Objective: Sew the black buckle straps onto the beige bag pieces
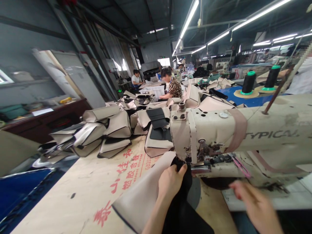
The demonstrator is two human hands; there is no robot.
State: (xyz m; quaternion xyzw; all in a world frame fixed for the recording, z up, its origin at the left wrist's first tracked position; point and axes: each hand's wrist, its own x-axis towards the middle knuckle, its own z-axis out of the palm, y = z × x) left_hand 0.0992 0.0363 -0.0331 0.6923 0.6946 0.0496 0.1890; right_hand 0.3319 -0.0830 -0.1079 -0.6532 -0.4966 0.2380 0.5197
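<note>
The left hand (172, 180) grasps the black cloth (186, 213) at the head of the sewing machine (212, 126); the beige panel (143, 191) adjoins it on the left, over the bench (87, 188). The right hand (258, 201) is apart from the cloth, near the machine; it is blurred, and I cannot tell whether it is clenched or released. Beige pouches (118, 125) lie heaped behind.
</note>
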